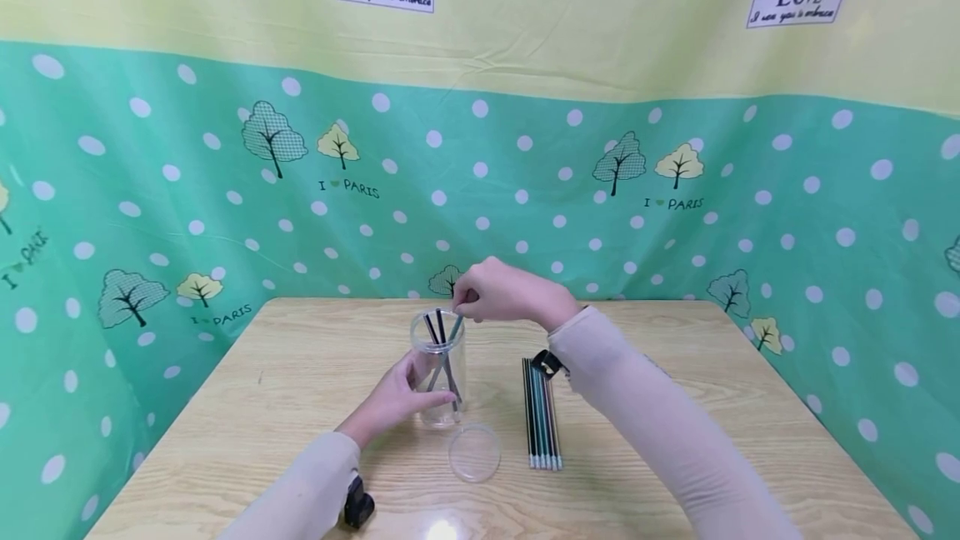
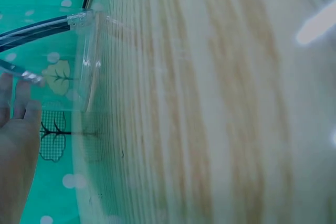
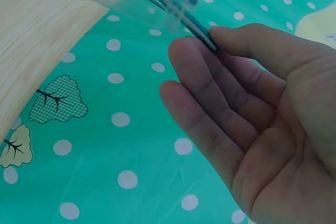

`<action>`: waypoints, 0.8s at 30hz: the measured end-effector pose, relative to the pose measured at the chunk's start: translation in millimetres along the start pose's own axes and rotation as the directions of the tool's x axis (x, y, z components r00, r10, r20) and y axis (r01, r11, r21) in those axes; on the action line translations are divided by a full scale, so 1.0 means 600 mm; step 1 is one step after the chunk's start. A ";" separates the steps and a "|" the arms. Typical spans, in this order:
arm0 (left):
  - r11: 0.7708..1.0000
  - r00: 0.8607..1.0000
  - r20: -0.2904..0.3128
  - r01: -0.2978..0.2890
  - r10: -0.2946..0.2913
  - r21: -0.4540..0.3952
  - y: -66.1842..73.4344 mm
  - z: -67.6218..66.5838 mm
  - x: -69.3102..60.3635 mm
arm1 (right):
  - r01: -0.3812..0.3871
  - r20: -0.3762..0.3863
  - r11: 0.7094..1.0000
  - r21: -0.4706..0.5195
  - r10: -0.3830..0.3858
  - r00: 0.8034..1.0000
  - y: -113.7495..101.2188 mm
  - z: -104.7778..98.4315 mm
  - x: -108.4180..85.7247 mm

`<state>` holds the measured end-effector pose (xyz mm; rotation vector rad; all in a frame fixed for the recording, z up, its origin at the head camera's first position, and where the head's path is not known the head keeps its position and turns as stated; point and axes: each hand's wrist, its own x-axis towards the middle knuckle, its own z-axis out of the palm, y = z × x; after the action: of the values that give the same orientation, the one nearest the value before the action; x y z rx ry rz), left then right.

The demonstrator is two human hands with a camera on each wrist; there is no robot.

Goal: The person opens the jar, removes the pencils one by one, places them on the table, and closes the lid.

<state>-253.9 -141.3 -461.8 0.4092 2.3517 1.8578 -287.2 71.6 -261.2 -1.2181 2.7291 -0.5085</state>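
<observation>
A clear plastic jar point(image 1: 459, 365) stands upright on the table in the head view, with several dark pencils point(image 1: 451, 373) leaning inside it. My left hand point(image 1: 397, 397) grips the jar from the left, its thumb across the near side. At the mouth of the jar, my right hand point(image 1: 512, 294) pinches the upper end of a green pencil point(image 3: 202, 38) between thumb and fingertips, while the pencil's lower part is inside the jar. In the left wrist view the jar wall point(image 2: 84, 61) and eraser ends of the pencils show near the fingers.
A round clear lid point(image 1: 475, 453) lies in front of the jar. To its right lies a row of several pencils point(image 1: 542, 419), eraser ends toward me, below the right forearm. A green dotted curtain point(image 1: 525, 215) hangs behind the wooden table point(image 1: 637, 457).
</observation>
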 end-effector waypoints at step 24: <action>1.000 1.000 -0.019 -0.007 0.007 0.014 -0.004 0.001 -0.002 | 0.113 -0.447 0.978 0.174 -0.024 0.894 0.032 -0.033 -0.036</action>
<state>-252.8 -141.7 -464.2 0.4035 2.3800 1.8571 -290.8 104.5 -249.9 -1.2818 2.8973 -1.1683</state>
